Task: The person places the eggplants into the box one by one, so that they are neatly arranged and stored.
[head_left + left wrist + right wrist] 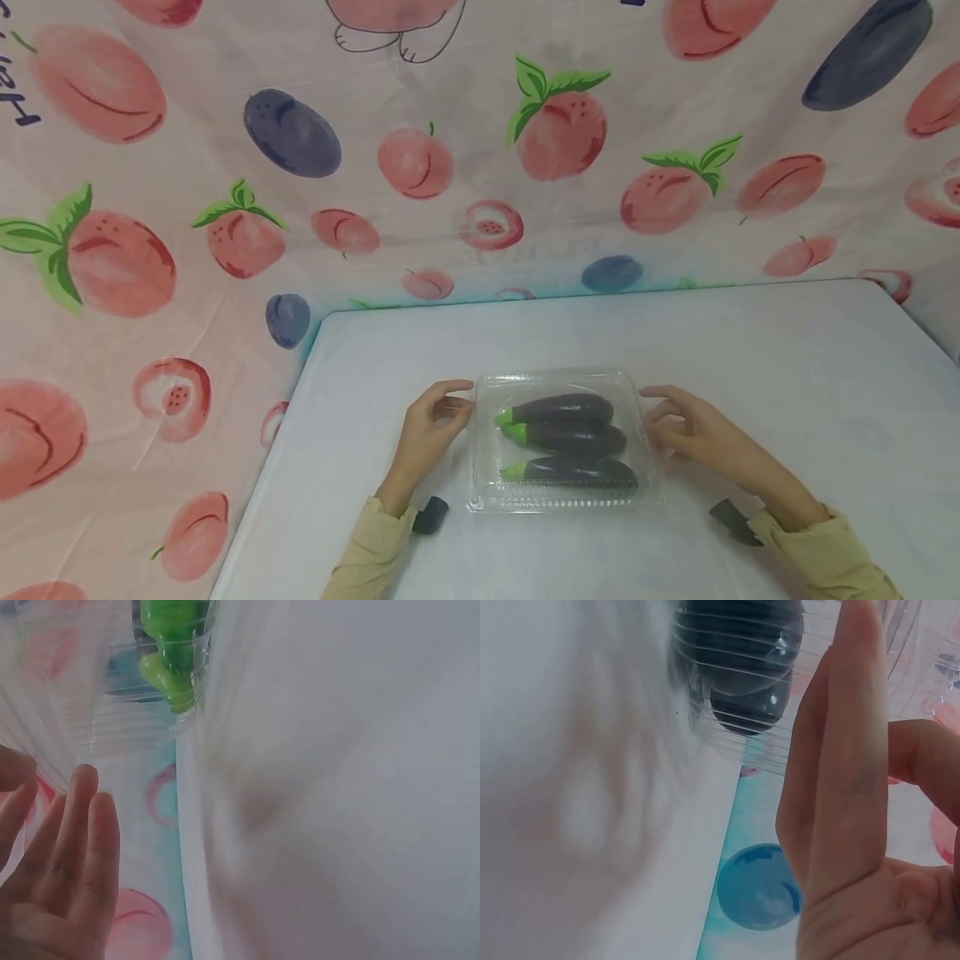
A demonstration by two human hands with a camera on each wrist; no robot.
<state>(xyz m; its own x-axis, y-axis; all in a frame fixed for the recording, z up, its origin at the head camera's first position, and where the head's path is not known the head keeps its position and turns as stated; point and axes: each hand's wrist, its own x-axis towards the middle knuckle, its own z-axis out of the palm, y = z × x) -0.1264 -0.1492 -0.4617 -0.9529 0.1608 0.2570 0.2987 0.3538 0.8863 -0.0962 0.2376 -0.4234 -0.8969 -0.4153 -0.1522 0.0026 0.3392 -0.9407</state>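
Note:
A clear plastic clamshell box (pixel 486 454) lies on the white table with its lid down. Three dark purple eggplants (pixel 573 438) with green stem ends lie inside it, side by side. My left hand (pixel 431 425) is at the box's left side, fingers extended. In the left wrist view its fingertips (pixel 84 776) are right at the clear rim, below the green stem ends. On the opposite side, my right hand (pixel 693 425) has fingertips at the right edge. The right wrist view shows its long straight finger (pixel 855 757) alongside the ribbed wall, past the dark eggplant ends (pixel 750 705).
The white table (pixel 420 350) extends around the box. Behind and to the left hangs a cloth (pixel 465 83) printed with peaches and dark blue fruit. A black device sits at the left wrist (pixel 431 515) and another at the right wrist (pixel 735 522), beside the sleeves.

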